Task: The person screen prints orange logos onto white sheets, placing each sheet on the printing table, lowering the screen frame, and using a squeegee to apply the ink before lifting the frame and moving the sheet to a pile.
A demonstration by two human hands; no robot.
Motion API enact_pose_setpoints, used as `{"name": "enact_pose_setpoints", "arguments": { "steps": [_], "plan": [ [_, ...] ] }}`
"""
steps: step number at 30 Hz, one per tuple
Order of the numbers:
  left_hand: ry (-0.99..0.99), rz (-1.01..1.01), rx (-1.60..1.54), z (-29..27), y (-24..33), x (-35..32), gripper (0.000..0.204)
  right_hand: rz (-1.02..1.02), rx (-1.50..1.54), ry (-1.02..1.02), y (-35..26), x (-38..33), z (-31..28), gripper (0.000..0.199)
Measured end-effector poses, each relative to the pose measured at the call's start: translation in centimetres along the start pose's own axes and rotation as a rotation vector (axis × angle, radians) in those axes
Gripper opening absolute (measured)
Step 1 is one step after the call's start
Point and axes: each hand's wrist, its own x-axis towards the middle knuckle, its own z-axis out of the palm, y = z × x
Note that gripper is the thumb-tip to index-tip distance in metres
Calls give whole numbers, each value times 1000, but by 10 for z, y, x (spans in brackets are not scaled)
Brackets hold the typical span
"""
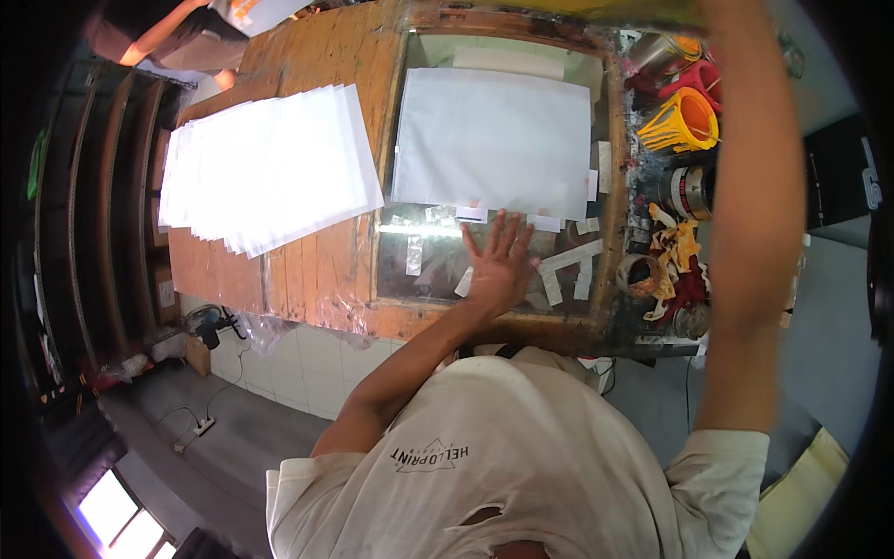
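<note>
My left hand [500, 265] lies with fingers spread on the glass panel [438, 270], its fingertips by the near edge of a white sheet [494, 140]. Small white tabs [472, 215] sit along that edge, and strips of tape [570, 253] are stuck to the glass around the hand. My right forearm [756, 242] reaches up past the top of the view, so the right hand is out of sight. A blurred yellowish edge [615, 7] crosses the top beside that arm; what it belongs to I cannot tell.
A fanned stack of white sheets [265, 172] rests on the wooden table [307, 279] at left. Along the right stand a yellow paint-smeared cup [684, 123], a tin [687, 192] and stained rags [684, 261]. Dark shelves [93, 214] line the left. Another person [172, 37] is at the far left.
</note>
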Motion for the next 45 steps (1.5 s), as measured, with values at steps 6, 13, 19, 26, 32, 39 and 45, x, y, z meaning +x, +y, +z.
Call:
{"name": "enact_pose_setpoints", "arguments": {
  "steps": [6,13,19,26,32,39,45],
  "plan": [
    [482,-43,-1377,-112,1,-19,64,-395,-235,303,57,-143,117,47],
    [170,-1047,-1892,-81,-18,-34,45,-281,-201,-79,106,-237,264,71],
    [223,-1079,-1867,-30,-42,-39,34,-161,-114,-256,117,-248,289,84],
    [206,-1067,-1886,-40,-35,-35,38,-248,-204,-42,133,-218,317,84],
    [258,-1178,-1851,-45,-31,-28,32,-220,-284,42,164,-94,338,84],
    [216,-1201,-1810,-46,-32,-29,30,-231,-266,-32,192,5,344,75],
    [224,-1150,-1839,-45,-33,-32,25,-247,-274,-7,194,9,338,70]
  ]
}}
